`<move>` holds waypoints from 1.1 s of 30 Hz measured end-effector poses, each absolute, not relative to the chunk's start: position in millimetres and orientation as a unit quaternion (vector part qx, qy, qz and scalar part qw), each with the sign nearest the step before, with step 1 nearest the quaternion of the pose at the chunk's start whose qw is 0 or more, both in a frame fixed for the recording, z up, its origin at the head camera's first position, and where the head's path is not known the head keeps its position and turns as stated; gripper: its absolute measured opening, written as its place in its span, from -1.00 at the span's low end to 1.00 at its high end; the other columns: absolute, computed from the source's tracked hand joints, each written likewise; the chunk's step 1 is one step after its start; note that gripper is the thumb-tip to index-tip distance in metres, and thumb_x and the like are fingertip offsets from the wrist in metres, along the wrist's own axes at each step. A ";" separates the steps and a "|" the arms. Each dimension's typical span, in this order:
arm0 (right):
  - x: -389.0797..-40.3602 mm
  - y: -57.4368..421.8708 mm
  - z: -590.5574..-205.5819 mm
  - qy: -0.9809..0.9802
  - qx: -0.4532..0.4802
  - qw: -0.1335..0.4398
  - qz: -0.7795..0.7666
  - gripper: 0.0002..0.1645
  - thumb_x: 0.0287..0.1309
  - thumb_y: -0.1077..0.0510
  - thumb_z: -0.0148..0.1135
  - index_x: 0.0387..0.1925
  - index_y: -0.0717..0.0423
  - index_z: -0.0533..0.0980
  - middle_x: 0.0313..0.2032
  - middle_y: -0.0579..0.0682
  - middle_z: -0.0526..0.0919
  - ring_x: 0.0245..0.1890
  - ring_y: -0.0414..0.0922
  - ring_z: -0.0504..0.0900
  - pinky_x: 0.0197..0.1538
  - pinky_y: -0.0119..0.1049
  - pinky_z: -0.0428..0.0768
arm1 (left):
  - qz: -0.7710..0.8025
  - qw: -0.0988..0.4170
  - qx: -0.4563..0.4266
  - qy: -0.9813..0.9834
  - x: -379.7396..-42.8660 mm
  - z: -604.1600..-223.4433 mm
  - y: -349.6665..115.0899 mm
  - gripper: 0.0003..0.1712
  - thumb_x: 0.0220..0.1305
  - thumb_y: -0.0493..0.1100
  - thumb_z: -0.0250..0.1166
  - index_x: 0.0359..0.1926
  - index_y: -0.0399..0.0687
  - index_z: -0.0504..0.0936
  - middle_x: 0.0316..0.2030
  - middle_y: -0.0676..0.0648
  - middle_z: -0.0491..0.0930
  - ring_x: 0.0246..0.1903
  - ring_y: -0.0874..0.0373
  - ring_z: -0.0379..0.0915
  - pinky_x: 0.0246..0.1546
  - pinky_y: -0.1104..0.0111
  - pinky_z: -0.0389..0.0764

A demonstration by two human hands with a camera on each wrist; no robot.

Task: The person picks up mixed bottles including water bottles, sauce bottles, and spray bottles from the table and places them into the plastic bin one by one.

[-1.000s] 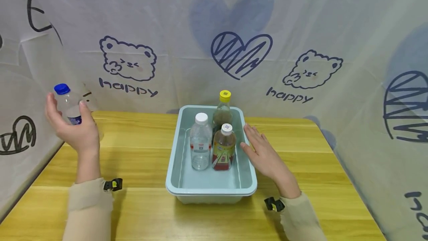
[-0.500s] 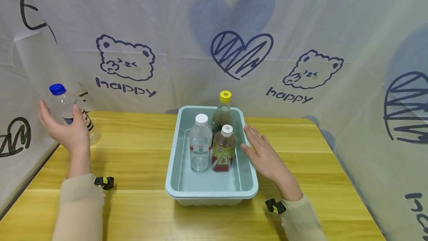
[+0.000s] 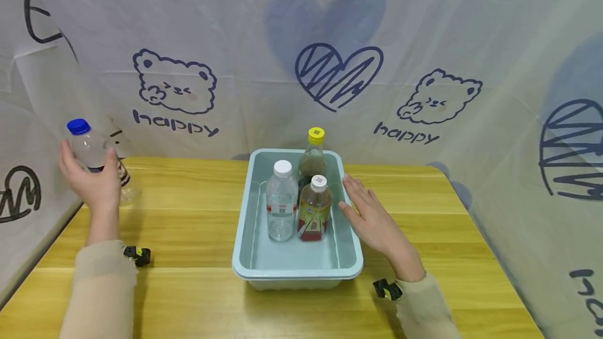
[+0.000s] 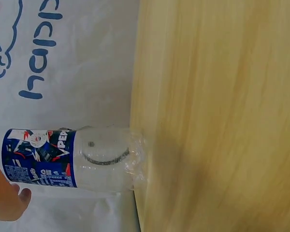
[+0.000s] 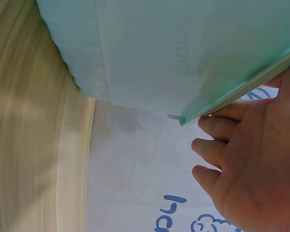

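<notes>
At the table's far left, my left hand curls its fingers and thumb round a clear plastic Pepsi bottle with a blue cap. The left wrist view shows its blue label and clear lower part, with fingers close beside the label. My right hand lies with straightened fingers against the right rim of a pale blue plastic tub. Close up, fingertips meet the outside of that rim. Inside the tub stand a clear white-capped bottle, a red-and-yellow-labelled bottle and a yellow-capped bottle.
The tub sits mid-table on a wood-grain tabletop. A white cloth with printed bears and hearts hangs behind the table and along both sides. Black devices are strapped at both wrists.
My left arm has shifted left, and its fingers have drawn in around the Pepsi bottle, which stays at the far left. The right hand keeps its place on the tub rim.
</notes>
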State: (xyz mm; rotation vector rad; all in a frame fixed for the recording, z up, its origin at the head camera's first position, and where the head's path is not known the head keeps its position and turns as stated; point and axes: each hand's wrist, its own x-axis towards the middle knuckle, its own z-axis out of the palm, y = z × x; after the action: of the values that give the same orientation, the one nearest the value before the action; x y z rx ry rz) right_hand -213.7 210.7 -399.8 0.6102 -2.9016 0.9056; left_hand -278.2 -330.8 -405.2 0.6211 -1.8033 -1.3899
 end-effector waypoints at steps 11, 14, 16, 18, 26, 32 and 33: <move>-213.3 208.8 -399.2 -0.933 0.202 0.022 0.297 -0.21 0.65 -0.14 -0.15 0.64 0.17 -0.03 0.64 0.05 -0.05 0.64 0.11 -0.11 0.62 0.17 -0.15 | -0.526 0.372 0.242 -0.725 -278.8 -411.5 -339.6 -0.03 0.44 0.03 0.31 0.67 0.25 -0.04 0.60 0.18 0.00 0.53 0.32 -0.05 0.51 0.52 -0.08; -212.7 208.5 -399.4 -0.932 0.205 0.026 0.298 -0.21 0.65 -0.12 -0.15 0.64 0.19 -0.02 0.64 0.06 -0.05 0.63 0.12 -0.10 0.62 0.16 -0.16 | -0.522 0.377 0.242 -0.726 -278.7 -413.1 -340.5 -0.04 0.43 0.04 0.31 0.67 0.23 -0.03 0.59 0.18 0.04 0.52 0.31 -0.01 0.48 0.54 -0.02; -212.5 208.3 -399.5 -0.932 0.206 0.028 0.297 -0.22 0.65 -0.12 -0.15 0.64 0.19 -0.02 0.64 0.07 -0.05 0.64 0.11 -0.10 0.62 0.16 -0.16 | -0.517 0.382 0.243 -0.727 -278.5 -413.7 -340.3 -0.04 0.43 0.03 0.31 0.66 0.22 -0.01 0.58 0.17 0.08 0.51 0.31 0.02 0.47 0.54 0.01; -212.7 208.1 -399.6 -0.932 0.206 0.028 0.298 -0.22 0.65 -0.12 -0.16 0.64 0.19 -0.02 0.64 0.06 -0.05 0.64 0.11 -0.11 0.62 0.16 -0.16 | -0.514 0.386 0.243 -0.727 -278.3 -413.9 -339.8 -0.05 0.43 0.03 0.32 0.66 0.22 0.00 0.56 0.17 0.11 0.49 0.32 0.05 0.46 0.55 0.04; -213.7 208.7 -399.3 -0.932 0.204 0.028 0.298 -0.21 0.64 -0.13 -0.16 0.64 0.18 -0.02 0.64 0.06 -0.05 0.63 0.12 -0.10 0.62 0.17 -0.15 | -0.510 0.382 0.246 -0.731 -275.0 -408.5 -334.6 -0.09 0.43 0.03 0.32 0.64 0.23 0.05 0.53 0.16 0.15 0.48 0.30 0.07 0.47 0.51 0.07; -213.6 210.3 -400.3 -0.933 0.201 0.027 0.298 -0.21 0.65 -0.14 -0.17 0.64 0.18 -0.03 0.64 0.06 -0.06 0.64 0.11 -0.12 0.62 0.19 -0.15 | -0.516 0.379 0.242 -0.730 -271.7 -404.8 -326.0 -0.08 0.43 0.03 0.32 0.65 0.23 0.03 0.54 0.18 0.14 0.48 0.32 0.06 0.48 0.53 0.05; -213.6 210.5 -400.5 -0.933 0.200 0.026 0.299 -0.21 0.65 -0.14 -0.17 0.64 0.17 -0.03 0.64 0.06 -0.06 0.64 0.11 -0.12 0.62 0.19 -0.15 | -0.516 0.380 0.242 -0.729 -271.3 -404.6 -324.4 -0.07 0.43 0.03 0.32 0.65 0.23 0.03 0.54 0.18 0.14 0.47 0.33 0.07 0.47 0.53 0.06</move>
State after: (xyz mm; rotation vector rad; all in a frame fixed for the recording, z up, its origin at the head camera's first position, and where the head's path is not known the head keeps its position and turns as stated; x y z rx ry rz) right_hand -213.6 210.5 -400.5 0.6180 -2.8814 0.9247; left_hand -271.3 -324.4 -404.6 0.6174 -1.8605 -1.3165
